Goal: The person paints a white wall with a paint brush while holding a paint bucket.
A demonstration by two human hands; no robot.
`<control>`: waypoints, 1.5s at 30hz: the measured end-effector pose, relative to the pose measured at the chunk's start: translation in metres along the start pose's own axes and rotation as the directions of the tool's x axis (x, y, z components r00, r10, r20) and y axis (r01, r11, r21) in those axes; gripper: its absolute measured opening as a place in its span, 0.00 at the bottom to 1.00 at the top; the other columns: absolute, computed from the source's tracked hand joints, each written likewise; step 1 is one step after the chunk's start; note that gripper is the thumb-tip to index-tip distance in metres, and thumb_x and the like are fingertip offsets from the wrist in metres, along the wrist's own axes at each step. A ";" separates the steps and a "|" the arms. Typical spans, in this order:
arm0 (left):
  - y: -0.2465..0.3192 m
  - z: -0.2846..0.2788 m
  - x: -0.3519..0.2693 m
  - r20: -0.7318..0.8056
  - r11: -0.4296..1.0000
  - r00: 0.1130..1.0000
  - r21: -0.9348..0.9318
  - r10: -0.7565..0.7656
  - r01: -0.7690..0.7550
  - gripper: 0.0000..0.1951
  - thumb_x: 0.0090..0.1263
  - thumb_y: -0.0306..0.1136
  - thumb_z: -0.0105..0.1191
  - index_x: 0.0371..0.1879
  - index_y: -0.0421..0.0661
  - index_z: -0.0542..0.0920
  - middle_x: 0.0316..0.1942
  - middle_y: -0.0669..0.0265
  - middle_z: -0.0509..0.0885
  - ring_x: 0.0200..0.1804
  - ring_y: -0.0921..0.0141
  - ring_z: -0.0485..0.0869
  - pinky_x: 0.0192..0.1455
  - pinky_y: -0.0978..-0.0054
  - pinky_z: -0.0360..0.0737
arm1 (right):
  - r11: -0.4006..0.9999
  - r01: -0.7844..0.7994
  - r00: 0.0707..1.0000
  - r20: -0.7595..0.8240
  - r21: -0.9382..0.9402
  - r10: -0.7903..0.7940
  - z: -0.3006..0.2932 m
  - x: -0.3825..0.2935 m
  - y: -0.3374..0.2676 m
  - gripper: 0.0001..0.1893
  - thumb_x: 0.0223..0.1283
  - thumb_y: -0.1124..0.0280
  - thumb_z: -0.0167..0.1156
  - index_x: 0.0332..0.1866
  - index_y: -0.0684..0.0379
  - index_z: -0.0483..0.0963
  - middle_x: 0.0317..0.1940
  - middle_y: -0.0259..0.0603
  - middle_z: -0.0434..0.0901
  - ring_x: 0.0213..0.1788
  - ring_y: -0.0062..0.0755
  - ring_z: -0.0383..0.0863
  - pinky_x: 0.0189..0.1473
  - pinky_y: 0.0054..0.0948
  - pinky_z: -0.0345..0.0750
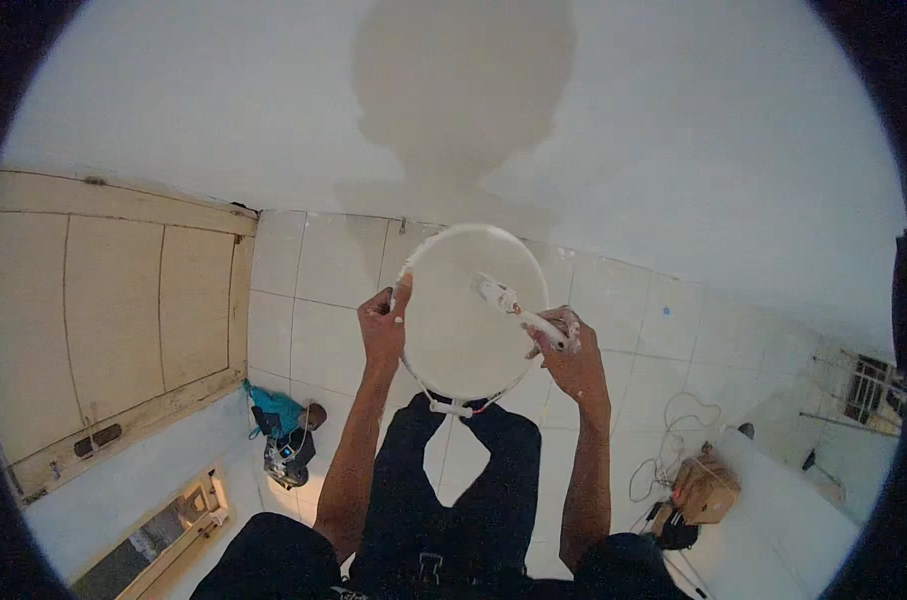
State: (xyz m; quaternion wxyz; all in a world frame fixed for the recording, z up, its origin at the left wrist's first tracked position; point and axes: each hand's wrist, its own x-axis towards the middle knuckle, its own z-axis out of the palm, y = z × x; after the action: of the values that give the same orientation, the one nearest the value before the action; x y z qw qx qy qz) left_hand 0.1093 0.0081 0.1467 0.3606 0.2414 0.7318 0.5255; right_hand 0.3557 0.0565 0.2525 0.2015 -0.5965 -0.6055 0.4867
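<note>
Before my body is a round white bucket [453,330], seen from above, with its wire handle [451,409] hanging on the near side. My left hand [384,324] grips the bucket's left rim, thumb over the edge. In my right hand [572,346] is a paintbrush [513,306] with a pale handle, its bristles coated white and lying over the bucket's opening. White smears mark the fingers of my right hand. Whether the bristles touch the pale contents cannot be told.
A white wall [648,150] rises ahead, bearing my shadow. To the left stands a cream panelled door [116,300]. Bags [285,435] lie on the tiled floor [333,330] at the lower left. A cardboard box [707,487] and loose cables [652,480] are at the lower right.
</note>
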 end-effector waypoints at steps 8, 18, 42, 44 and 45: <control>-0.112 0.086 0.033 0.071 0.971 0.973 0.078 0.219 -0.224 0.28 0.66 0.47 0.64 0.10 0.43 0.68 0.12 0.79 0.61 0.20 0.81 0.56 0.20 0.74 0.54 | 0.953 0.147 0.954 -0.215 -0.266 -0.207 0.045 0.083 0.126 0.11 0.59 0.67 0.66 0.35 0.67 0.79 0.28 0.48 0.84 0.28 0.34 0.86 0.33 0.31 0.80; -0.257 0.154 0.093 0.280 0.917 0.883 0.029 0.375 -0.399 0.27 0.65 0.49 0.64 0.10 0.43 0.72 0.10 0.75 0.68 0.16 0.81 0.62 0.19 0.74 0.60 | 0.837 0.432 0.835 -0.201 -0.336 -0.512 0.120 0.176 0.309 0.14 0.61 0.61 0.64 0.34 0.63 0.78 0.25 0.47 0.82 0.26 0.36 0.82 0.34 0.34 0.78; -0.425 0.222 0.150 0.373 0.952 0.880 -0.030 0.294 -0.305 0.31 0.64 0.59 0.60 0.19 0.36 0.81 0.13 0.66 0.76 0.19 0.77 0.69 0.23 0.69 0.69 | 0.857 0.227 0.964 -0.017 -0.463 -0.265 0.182 0.248 0.444 0.18 0.63 0.58 0.60 0.43 0.65 0.78 0.37 0.55 0.83 0.43 0.55 0.81 0.48 0.45 0.77; -0.412 0.221 0.137 0.369 0.944 0.875 -0.022 0.313 -0.328 0.31 0.65 0.59 0.60 0.18 0.36 0.81 0.12 0.67 0.75 0.19 0.77 0.67 0.23 0.70 0.68 | 0.886 0.186 0.979 0.000 -0.425 -0.205 0.179 0.250 0.448 0.17 0.63 0.58 0.60 0.43 0.65 0.78 0.37 0.55 0.83 0.45 0.55 0.81 0.49 0.46 0.77; -0.411 0.219 0.132 0.360 0.934 0.869 -0.016 0.339 -0.358 0.30 0.65 0.58 0.60 0.18 0.36 0.81 0.11 0.67 0.74 0.19 0.78 0.66 0.22 0.71 0.66 | 0.909 0.151 0.988 0.020 -0.388 -0.155 0.181 0.250 0.452 0.17 0.64 0.58 0.60 0.44 0.64 0.78 0.37 0.56 0.83 0.46 0.55 0.80 0.49 0.46 0.76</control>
State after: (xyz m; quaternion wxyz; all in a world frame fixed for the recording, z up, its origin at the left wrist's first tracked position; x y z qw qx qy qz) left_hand 0.2091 0.0994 -0.3179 0.3804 0.4698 0.6118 0.5102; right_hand 0.3924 0.1394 -0.2878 0.1203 -0.5781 -0.7335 0.3366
